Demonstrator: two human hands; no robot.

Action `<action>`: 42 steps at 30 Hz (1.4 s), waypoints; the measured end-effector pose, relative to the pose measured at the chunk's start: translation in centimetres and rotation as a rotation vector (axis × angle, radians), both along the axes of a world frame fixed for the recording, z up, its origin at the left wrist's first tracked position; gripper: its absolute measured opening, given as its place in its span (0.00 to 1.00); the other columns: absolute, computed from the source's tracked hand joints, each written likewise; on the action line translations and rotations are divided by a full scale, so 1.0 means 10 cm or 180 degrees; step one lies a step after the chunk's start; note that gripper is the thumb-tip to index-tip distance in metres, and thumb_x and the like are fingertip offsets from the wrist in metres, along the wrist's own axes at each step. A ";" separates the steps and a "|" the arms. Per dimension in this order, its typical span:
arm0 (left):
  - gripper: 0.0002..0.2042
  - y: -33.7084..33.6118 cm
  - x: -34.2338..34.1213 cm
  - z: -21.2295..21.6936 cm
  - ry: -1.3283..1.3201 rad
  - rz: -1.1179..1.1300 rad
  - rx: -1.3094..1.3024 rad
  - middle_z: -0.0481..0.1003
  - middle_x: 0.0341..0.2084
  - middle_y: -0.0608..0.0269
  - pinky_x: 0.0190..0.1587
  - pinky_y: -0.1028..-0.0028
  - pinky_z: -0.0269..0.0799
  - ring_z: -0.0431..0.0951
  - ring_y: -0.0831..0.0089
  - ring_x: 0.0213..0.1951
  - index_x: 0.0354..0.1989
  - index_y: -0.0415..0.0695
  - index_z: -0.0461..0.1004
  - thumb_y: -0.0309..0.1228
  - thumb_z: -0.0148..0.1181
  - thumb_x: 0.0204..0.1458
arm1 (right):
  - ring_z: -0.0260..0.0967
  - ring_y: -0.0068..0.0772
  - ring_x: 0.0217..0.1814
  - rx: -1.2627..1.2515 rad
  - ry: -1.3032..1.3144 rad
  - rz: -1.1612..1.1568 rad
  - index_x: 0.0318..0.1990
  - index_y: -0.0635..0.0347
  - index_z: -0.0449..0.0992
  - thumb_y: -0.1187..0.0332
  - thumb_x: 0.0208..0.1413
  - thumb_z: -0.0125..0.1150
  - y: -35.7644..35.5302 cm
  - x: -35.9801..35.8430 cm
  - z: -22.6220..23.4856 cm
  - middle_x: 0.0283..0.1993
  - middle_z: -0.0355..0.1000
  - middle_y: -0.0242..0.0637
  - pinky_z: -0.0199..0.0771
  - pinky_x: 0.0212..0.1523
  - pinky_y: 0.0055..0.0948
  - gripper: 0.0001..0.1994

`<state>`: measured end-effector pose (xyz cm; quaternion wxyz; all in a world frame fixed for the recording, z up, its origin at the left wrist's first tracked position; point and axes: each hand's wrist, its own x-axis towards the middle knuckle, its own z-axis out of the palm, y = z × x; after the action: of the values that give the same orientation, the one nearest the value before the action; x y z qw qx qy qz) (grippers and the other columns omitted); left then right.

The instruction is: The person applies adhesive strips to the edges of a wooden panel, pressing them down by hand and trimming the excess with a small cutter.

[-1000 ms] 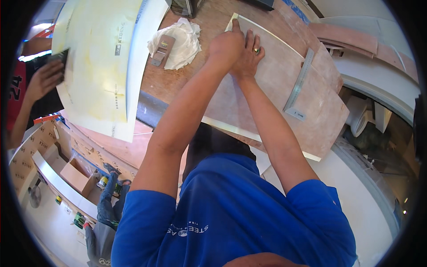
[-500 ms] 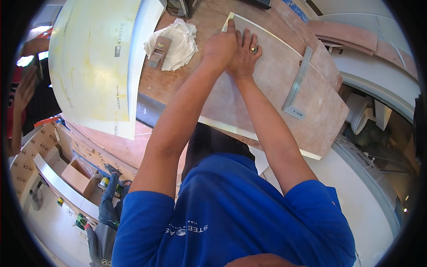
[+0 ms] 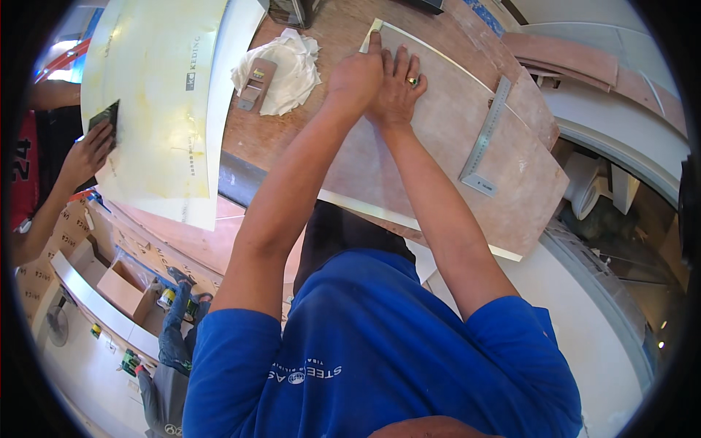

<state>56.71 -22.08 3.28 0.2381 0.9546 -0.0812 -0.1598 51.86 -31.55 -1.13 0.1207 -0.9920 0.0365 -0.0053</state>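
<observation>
Both of my hands are together at the far left corner of a pale brown panel with cream edges. My left hand is mostly curled, one finger reaching up to the cream strip at the corner; anything under its palm is hidden. Beside it and partly overlapped by it, my right hand lies flat with fingers apart and a ring on one. On the same panel, to the right, rests a metal carpenter's square. Left of my hands, a small wooden hand plane sits on a crumpled white cloth.
At left, a co-worker's hand holds a dark flat spreader on a large yellow-smeared sheet. Another person is low on the left. A dark container stands at the table's far side. A toilet is at right.
The co-worker's hand has moved right, bringing the dark spreader onto the yellow-smeared sheet. My hands keep their place on the panel; the view has shifted slightly.
</observation>
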 end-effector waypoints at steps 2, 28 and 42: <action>0.30 0.00 0.00 -0.02 0.0003 0.0005 0.0011 0.82 0.38 0.39 0.46 0.53 0.81 0.85 0.45 0.42 0.73 0.35 0.55 0.34 0.47 0.64 | 0.31 0.57 0.84 0.0049 -0.0001 0.0003 0.74 0.53 0.60 0.48 0.62 0.52 0.00 0.00 -0.01 0.82 0.43 0.50 0.30 0.73 0.63 0.35; 0.29 0.09 -0.14 0.01 -0.0107 0.0010 -0.0133 0.83 0.36 0.40 0.43 0.53 0.81 0.85 0.46 0.39 0.71 0.34 0.59 0.32 0.49 0.61 | 0.33 0.56 0.84 -0.0128 -0.0095 0.0067 0.72 0.55 0.61 0.52 0.62 0.52 0.00 0.00 -0.08 0.81 0.45 0.50 0.31 0.73 0.62 0.33; 0.31 0.13 -0.24 -0.01 -0.0231 -0.0008 -0.0042 0.82 0.36 0.38 0.44 0.51 0.80 0.84 0.43 0.39 0.73 0.37 0.55 0.34 0.50 0.62 | 0.33 0.56 0.84 -0.0046 -0.0124 0.0036 0.72 0.55 0.61 0.59 0.64 0.49 -0.01 0.00 -0.09 0.81 0.45 0.50 0.32 0.73 0.63 0.29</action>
<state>54.34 -20.79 3.21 0.2410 0.9581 -0.0921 -0.1248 51.81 -31.68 -2.05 0.1143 -0.9927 0.0285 -0.0243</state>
